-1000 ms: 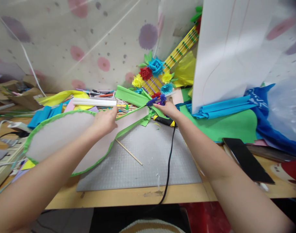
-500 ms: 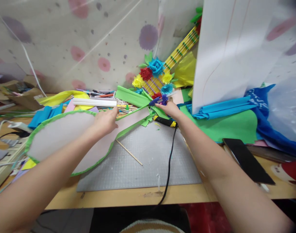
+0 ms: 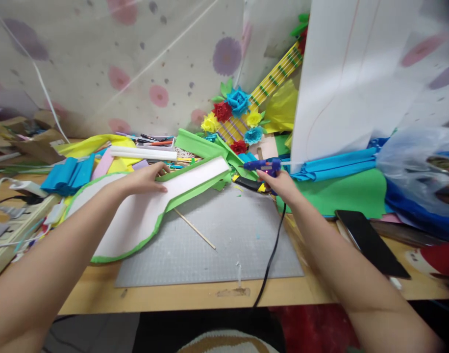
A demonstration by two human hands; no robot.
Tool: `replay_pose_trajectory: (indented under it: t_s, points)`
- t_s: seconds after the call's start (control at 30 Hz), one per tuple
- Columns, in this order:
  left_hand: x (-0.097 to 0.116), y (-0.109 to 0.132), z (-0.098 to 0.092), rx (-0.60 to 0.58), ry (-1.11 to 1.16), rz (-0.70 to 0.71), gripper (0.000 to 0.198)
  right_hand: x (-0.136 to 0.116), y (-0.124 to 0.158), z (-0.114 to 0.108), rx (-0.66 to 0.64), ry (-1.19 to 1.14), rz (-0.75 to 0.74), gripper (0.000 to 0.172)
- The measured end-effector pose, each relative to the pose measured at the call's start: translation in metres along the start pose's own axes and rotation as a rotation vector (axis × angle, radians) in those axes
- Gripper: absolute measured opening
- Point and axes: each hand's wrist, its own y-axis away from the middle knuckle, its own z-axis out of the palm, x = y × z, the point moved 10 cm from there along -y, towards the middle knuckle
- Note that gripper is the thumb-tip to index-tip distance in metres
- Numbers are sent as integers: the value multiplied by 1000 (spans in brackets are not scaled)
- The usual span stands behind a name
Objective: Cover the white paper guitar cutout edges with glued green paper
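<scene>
My left hand (image 3: 143, 179) lies with fingers stretched on a white guitar-shaped board (image 3: 136, 215) edged in green paper, near where its body narrows into the neck. My right hand (image 3: 279, 181) is closed round a blue glue gun (image 3: 263, 165), nozzle pointing left, off to the right of the neck's tip. Its black cord (image 3: 270, 255) trails over the grey cutting mat (image 3: 217, 245) to the table's front edge.
A finished yellow guitar with paper flowers (image 3: 239, 115) leans at the back. A tall white board (image 3: 338, 78) stands right. Green and blue paper sheets (image 3: 338, 189), a black phone (image 3: 367, 240), a wooden stick (image 3: 195, 228), a white tube (image 3: 143, 153) and a yellow-black knife (image 3: 252, 185) lie around.
The right hand has pulled the glue gun away from the neck, moving it right. The left hand has slid the board right and flattened on it.
</scene>
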Motion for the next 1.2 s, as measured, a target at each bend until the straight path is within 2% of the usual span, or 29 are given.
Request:
replay_pose_trajectory:
  t_s: [0.13, 0.27, 0.37, 0.5, 0.57, 0.6, 0.63, 0.67, 0.8, 0.87, 0.93, 1.03, 1.1, 1.2]
  points:
    - [-12, 2, 8, -42, 21, -20, 68, 34, 14, 24, -96, -3, -4, 42]
    - [-8, 3, 20, -67, 36, -50, 68, 49, 16, 42, -85, 92, -8, 43]
    - [-3, 3, 26, -32, 62, -30, 67, 42, 18, 42, -108, 209, -96, 42]
    - [2, -1, 33, 8, 55, 12, 63, 19, 37, 20, -114, 553, -275, 31]
    - [4, -4, 39, 1, 49, 24, 60, 12, 49, 10, -150, 730, -220, 30]
    - [5, -5, 41, -2, 53, 28, 59, 7, 57, 14, -247, 746, -202, 31]
    - [7, -7, 44, -5, 61, 34, 58, -3, 66, 24, -358, 718, -223, 31]
    - [9, -8, 45, -6, 74, 43, 57, -22, 73, 34, -410, 669, -298, 30]
    - [16, -9, 49, -18, 126, 77, 53, -106, 72, 77, -339, 435, -670, 20]
    - [17, -6, 50, -25, 135, 78, 53, -125, 58, 105, -314, 396, -768, 27]
    - [15, -2, 49, -18, 138, 73, 52, -127, 38, 135, -325, 430, -757, 32]
    - [13, 2, 49, 15, 130, 59, 49, -120, 22, 167, -396, 503, -714, 26]
    - [13, 2, 50, 41, 112, 28, 48, -117, 21, 177, -425, 527, -693, 22]
    - [19, 0, 53, 89, 106, -8, 43, -115, 25, 175, -392, 530, -655, 20]
